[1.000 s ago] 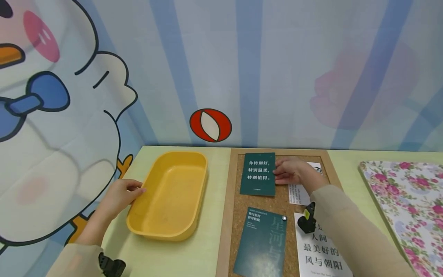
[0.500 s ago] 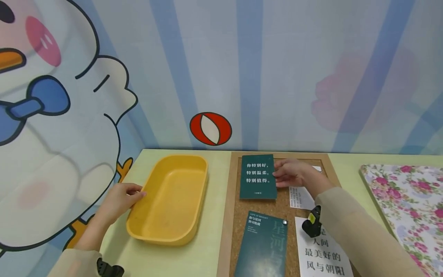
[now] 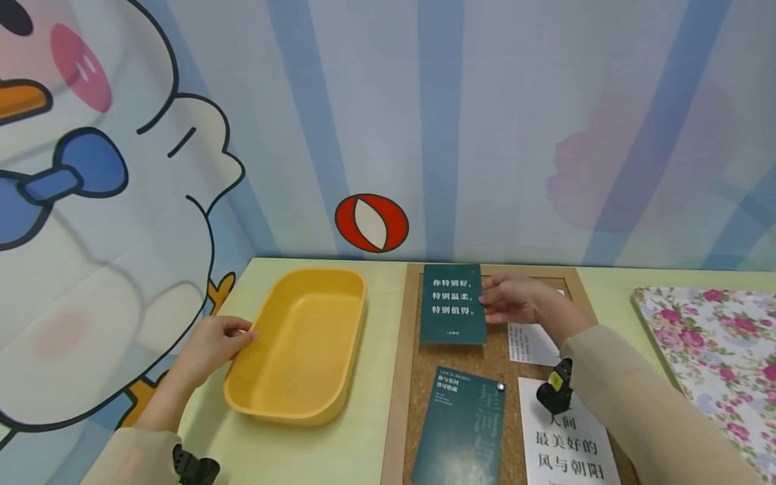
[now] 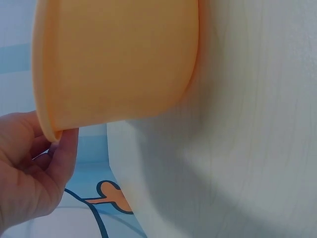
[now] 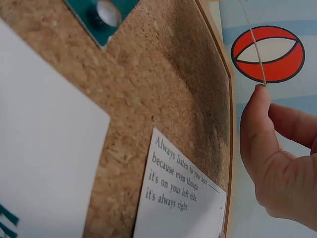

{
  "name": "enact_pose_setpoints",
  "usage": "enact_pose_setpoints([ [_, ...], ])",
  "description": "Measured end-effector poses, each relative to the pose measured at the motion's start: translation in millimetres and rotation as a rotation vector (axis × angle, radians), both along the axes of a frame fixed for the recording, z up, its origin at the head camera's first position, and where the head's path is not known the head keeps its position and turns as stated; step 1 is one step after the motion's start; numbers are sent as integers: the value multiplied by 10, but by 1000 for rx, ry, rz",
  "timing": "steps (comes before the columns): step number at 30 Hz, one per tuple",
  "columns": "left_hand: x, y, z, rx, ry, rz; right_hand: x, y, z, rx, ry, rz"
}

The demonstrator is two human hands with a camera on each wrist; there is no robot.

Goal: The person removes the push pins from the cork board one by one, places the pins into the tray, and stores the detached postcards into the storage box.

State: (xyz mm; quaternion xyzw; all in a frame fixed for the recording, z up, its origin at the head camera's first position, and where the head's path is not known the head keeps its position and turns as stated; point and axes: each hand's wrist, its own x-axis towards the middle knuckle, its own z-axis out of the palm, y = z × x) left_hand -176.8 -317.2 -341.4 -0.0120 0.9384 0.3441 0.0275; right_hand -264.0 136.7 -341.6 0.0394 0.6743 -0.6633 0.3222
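Observation:
My right hand [image 3: 509, 300] pinches the right edge of a dark green card [image 3: 451, 303] with white Chinese text, at the far end of a cork board [image 3: 509, 357]. In the right wrist view the thumb [image 5: 257, 134] presses on the card's thin edge [image 5: 253, 47], seen edge-on. My left hand [image 3: 215, 340] grips the near-left rim of an empty yellow tray [image 3: 303, 276]. The left wrist view shows the fingers [image 4: 59, 158] curled under the tray's rim [image 4: 119, 59].
A second green card [image 3: 461, 431] is held to the board by a silver pin [image 3: 500, 387]. A white card with Chinese text [image 3: 564, 444] and a small white English card [image 3: 533, 343] also lie on the board. Flowered fabric [image 3: 715, 350] lies at the right. A cartoon wall stands behind.
The green card in my right hand has shifted a little toward the board's far frame. My left hand stays on the tray rim.

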Motion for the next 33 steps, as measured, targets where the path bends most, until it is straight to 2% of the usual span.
enact_pose_setpoints([
  [14, -14, -5, 14, -26, -1, -9, 43, 20, 81, -46, 5, 12],
  [20, 6, 16, 33, -23, -8, 4, 51, 5, 101, -77, 26, 45],
  [27, 6, 2, 24, -8, -10, -11, 71, 2, 136, -96, 53, 79],
  [33, -3, 7, 31, -60, 18, -34, 104, -11, 181, -128, 59, 84],
])
